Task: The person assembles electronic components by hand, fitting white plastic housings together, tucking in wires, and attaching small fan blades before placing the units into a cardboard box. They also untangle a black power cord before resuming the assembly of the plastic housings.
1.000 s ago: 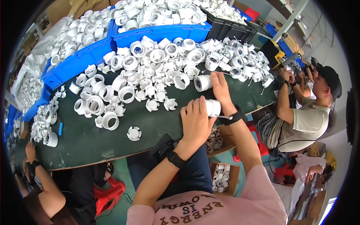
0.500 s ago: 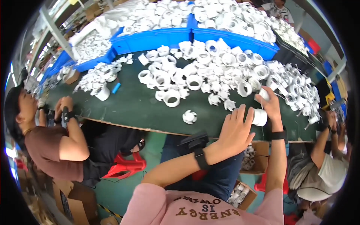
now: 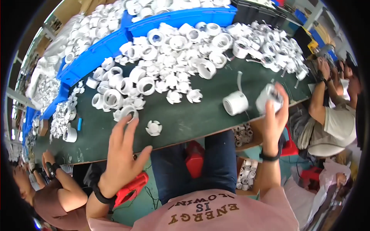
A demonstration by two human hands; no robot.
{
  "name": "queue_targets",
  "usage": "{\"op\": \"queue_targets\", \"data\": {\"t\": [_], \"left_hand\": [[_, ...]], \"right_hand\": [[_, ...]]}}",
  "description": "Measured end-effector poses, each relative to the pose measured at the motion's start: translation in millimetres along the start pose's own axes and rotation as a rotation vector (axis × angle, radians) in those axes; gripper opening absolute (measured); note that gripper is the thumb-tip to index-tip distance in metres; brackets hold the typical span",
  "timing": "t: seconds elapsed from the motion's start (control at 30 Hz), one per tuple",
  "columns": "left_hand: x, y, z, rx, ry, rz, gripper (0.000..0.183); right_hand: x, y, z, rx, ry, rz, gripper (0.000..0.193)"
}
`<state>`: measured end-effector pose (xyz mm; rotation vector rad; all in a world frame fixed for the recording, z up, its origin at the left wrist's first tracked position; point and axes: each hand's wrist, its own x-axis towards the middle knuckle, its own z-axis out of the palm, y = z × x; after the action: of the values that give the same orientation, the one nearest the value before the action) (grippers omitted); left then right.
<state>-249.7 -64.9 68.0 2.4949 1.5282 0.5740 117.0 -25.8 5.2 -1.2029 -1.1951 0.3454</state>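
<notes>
My right hand (image 3: pixel 276 123) grips a short white plastic cylinder (image 3: pixel 266 98) above the table's right front edge; motion blurs it slightly. Left of it, a similar white cylinder (image 3: pixel 235 104) lies on the dark green table (image 3: pixel 185 121), a thin pale strip rising behind it. My left hand (image 3: pixel 125 150) is stretched out with its fingers apart. Its fingertips overlap a white ring (image 3: pixel 131 111) at the near end of the ring pile; whether they touch it I cannot tell. A white part with curved tabs (image 3: pixel 154 128) lies just right of that hand.
Heaped white rings and tabbed parts (image 3: pixel 169 61) cover the table's middle. Behind them stand full blue bins (image 3: pixel 181 18). White parts with wires (image 3: pixel 269 46) are piled at right. Open boxes (image 3: pixel 246 184) stand below the edge. People sit at left (image 3: pixel 58 192) and right (image 3: pixel 335 115).
The view has swung to the right. My left hand has left the white cylinder, now lying on the table, and reached to the ring pile. My right hand holds a cylinder nearer the front edge.
</notes>
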Motion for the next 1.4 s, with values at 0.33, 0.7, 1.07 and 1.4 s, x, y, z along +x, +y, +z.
{"op": "queue_targets", "data": {"t": [0.33, 0.7, 1.07, 1.4], "left_hand": [[107.6, -197.8, -64.7, 0.332, 0.39, -0.144, 0.052], [240.8, -542.8, -110.8, 1.037, -0.24, -0.143, 0.032], [275.0, -486.2, -77.8, 0.625, 0.383, -0.476, 0.059], [137.6, -45.7, 9.7, -0.404, 0.096, 0.103, 0.071]], "right_hand": [[-15.4, 10.3, 68.2, -0.23, -0.176, -0.162, 0.063], [5.4, 19.5, 78.2, 0.096, -0.066, 0.1, 0.067], [13.0, 35.7, 67.9, 0.306, 0.023, 0.189, 0.059], [7.9, 29.5, 52.0, 0.469, -0.269, 0.146, 0.066]]}}
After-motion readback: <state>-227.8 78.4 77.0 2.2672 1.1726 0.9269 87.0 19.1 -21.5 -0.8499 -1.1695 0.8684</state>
